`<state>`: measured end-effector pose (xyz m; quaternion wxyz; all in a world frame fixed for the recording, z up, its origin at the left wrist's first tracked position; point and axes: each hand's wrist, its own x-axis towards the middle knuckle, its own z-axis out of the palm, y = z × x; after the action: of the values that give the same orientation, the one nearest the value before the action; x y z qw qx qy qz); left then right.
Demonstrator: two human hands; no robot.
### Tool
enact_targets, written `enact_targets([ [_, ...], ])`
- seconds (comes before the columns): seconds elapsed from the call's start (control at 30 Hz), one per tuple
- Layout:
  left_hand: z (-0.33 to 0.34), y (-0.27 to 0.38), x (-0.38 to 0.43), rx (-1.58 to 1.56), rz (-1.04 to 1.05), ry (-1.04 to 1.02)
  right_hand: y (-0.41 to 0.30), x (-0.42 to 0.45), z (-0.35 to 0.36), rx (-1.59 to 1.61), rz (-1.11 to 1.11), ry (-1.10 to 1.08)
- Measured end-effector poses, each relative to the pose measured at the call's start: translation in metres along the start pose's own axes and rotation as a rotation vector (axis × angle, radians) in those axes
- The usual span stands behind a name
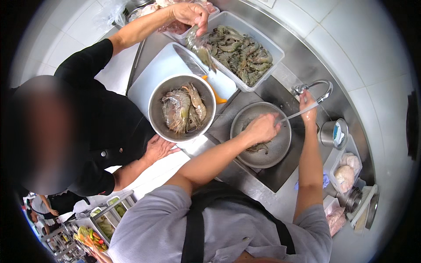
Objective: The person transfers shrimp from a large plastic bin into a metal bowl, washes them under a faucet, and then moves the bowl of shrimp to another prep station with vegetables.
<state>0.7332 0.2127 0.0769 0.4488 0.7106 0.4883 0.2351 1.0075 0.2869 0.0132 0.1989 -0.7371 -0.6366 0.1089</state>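
Note:
My left hand (263, 130) is inside a round metal bowl (241, 116) in the sink, its fingers curled. A stream of water (297, 111) from the tap spout (325, 95) meets that hand. Below the hand a shrimp (260, 149) lies in the bowl; whether anything is between my fingers is hidden. My right hand (308, 107) is raised to the tap, its fingers on the tap handle (299, 88). Left of the sink, a deep steel pot (154, 120) holds several large shrimp (184, 108).
A co-worker's hand (190, 18) dangles a shrimp (199, 46) over a blue-white cutting board (148, 72) with an orange-handled knife (215, 92). Behind stands a plastic tub (281, 54) full of shrimp. At right are a small steel pot (327, 133) and a container of bagged food (348, 169).

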Motion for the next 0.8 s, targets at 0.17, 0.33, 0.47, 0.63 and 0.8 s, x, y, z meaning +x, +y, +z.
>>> enact_targets([
  [0.17,-0.124,0.003,-0.05,-0.009,0.256,0.771,0.031,0.045,0.011,0.122,-0.184,-0.115],
  [0.33,-0.218,-0.06,-0.091,0.546,-0.031,0.993,0.008,0.052,0.015,0.122,-0.011,-0.317],
  [0.47,-0.217,-0.076,-0.094,0.308,-0.266,0.636,0.019,0.051,0.012,0.343,0.148,-0.308],
  [0.63,-0.221,-0.077,-0.094,0.259,-0.287,0.56,0.0,0.02,-0.006,0.721,0.272,-0.124],
  [0.8,-0.231,-0.084,-0.077,0.162,-0.236,0.62,0.044,-0.042,0.046,1.02,0.725,0.444],
])
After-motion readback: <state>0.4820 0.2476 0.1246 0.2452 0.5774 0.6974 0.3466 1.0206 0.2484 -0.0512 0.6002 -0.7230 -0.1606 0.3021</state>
